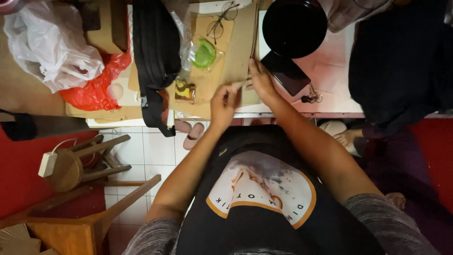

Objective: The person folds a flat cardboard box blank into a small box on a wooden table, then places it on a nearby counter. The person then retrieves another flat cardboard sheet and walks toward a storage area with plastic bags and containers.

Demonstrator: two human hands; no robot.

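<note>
Shirt: black shirt [264, 208] with a round pale print fills the lower middle of the view, nearest the camera.
Arms: both bare forearms run up from the shirt and meet at the desk's near edge.
Left hand: left hand [222, 105] is curled, fingertips pinched on the near end of a thin strip [241, 83]; it hangs at the desk's edge.
Right hand: right hand [261, 81] lies mostly open, fingers stretched flat on the cardboard [214, 87], thumb side touching the strip.
Strip: small, pale and narrow, held between the two hands just over the cardboard's near right corner; what it is made of cannot be told.
Floor: white tiles below the desk, with a pair of pink slippers [189, 132] under its edge; a wooden stool [75, 165] carrying a white adapter [47, 164] stands to the left on red flooring.
Desk: desk [330, 85] shows a pale bare patch to the right of the hands.
Phone: dark phone [285, 73] lies just beside the right hand.
Bag: black bag [155, 52] with a strap drapes over the desk's edge, left of the cardboard.
Packets: a green round packet [204, 53] and a yellow-brown one [185, 89] lie on the cardboard.
Far items: black bowl [294, 26], glasses [222, 19], white plastic bag [47, 47] over a red one [96, 87].
</note>
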